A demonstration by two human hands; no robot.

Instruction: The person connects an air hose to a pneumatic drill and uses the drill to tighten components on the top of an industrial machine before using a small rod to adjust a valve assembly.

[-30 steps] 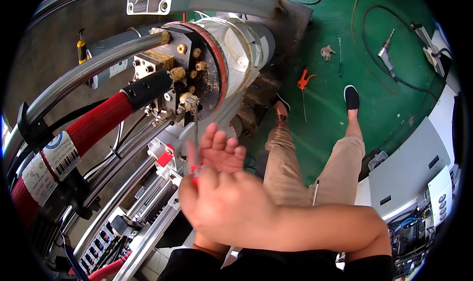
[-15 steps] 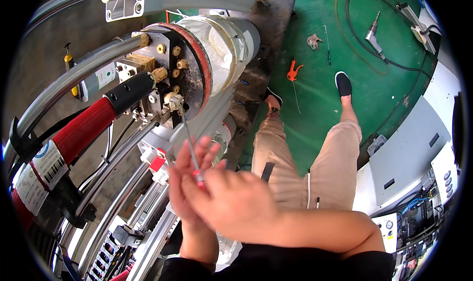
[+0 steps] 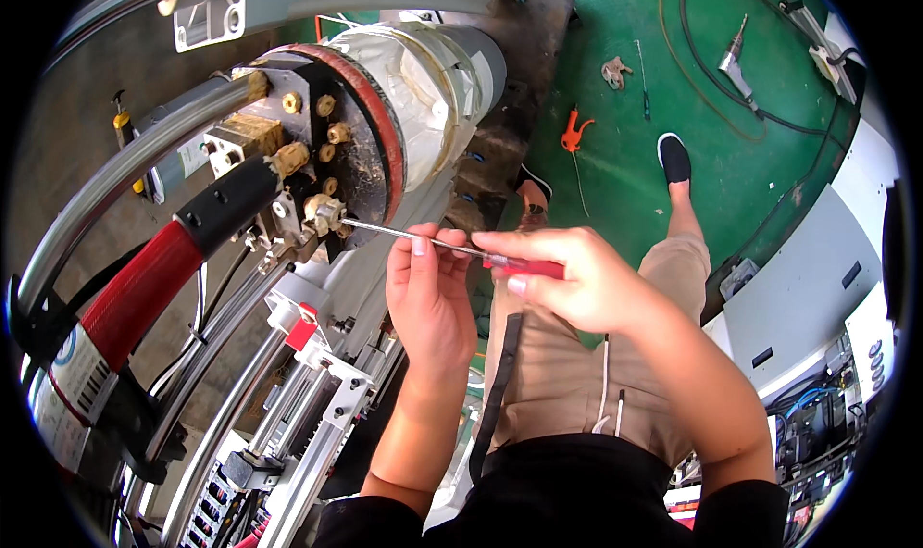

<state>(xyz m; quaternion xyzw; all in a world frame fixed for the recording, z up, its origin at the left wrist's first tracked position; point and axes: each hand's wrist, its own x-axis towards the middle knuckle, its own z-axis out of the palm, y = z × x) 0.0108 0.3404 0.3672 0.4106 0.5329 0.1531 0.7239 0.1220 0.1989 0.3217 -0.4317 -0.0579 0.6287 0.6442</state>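
A screwdriver (image 3: 380,228) with a red handle and a long metal shaft lies nearly level across the middle of the view. My right hand (image 3: 598,284) is closed round its handle, index finger stretched along it toward the shaft. Midway along the shaft, my left hand (image 3: 430,303) pinches it between thumb and fingers. The tip meets a dirty brass-coloured fitting (image 3: 324,213) low on the black round machine head (image 3: 365,168); whether it sits in a screw or slot is too small to tell. Several more brass fittings stud that head.
A red-sleeved hose (image 3: 144,288) and bent metal pipes run along the left. A white-wrapped cylinder (image 3: 413,96) lies behind the head. On the green floor are an orange air blow gun (image 3: 574,133), a thin screwdriver (image 3: 644,91), a crumpled rag (image 3: 613,71) and a grey air tool (image 3: 735,67).
The screwdriver has swung from steep to nearly level, its handle moving right and up. My right hand has moved right with it, off my left hand, which has shifted right and up onto the shaft.
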